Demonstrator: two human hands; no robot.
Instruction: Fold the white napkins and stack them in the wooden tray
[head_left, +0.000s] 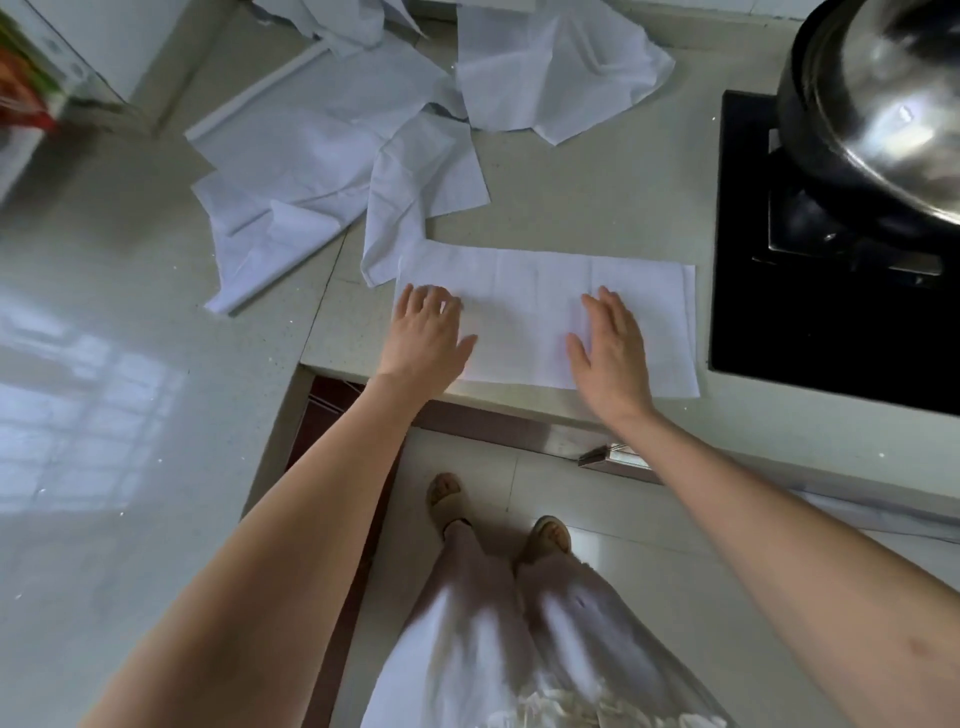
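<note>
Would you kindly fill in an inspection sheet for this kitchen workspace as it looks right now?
Surface: pale speckled countertop, glossy at the left.
Job's things: one folded napkin lies flat as a long rectangle at the counter's front edge; unfolded napkins are heaped behind it, some overlapping. No wooden tray in view.
Clutter: a colourful package at the far left, blurred.
Grippers: left hand and right hand rest flat, palms down, on the folded napkin, grasping nothing.
Cables: nothing seen.
Surroundings: black hob to the right, carrying a pot with a steel lid; tiled floor below.
</note>
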